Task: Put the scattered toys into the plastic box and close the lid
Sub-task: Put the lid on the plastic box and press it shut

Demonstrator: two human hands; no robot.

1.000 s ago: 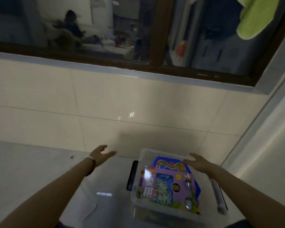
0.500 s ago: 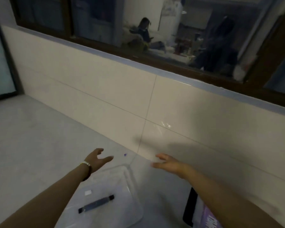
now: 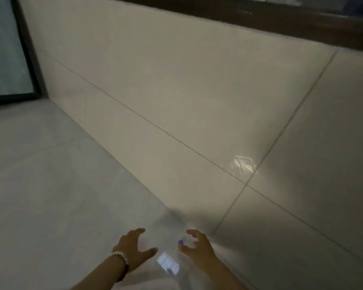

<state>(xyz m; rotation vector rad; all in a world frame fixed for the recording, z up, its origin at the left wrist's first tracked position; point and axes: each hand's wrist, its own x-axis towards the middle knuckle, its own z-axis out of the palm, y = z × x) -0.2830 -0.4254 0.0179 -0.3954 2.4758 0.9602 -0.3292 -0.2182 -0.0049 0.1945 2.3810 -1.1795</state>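
Tiny purple toy [image 3: 180, 241] on floor [image 3: 50, 195] by wall, just off thumb of my right hand [image 3: 197, 246]. Right hand loosely curled, left hand [image 3: 134, 248] spread, both empty. Likely light, hard, skiddy; pinch its sides.

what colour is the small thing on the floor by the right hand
The small thing is bluish purple, head view.

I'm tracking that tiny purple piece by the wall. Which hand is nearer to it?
The right hand: the purple piece sits just off its thumb tip. The left hand, the one wearing the bead bracelet, is farther from it.
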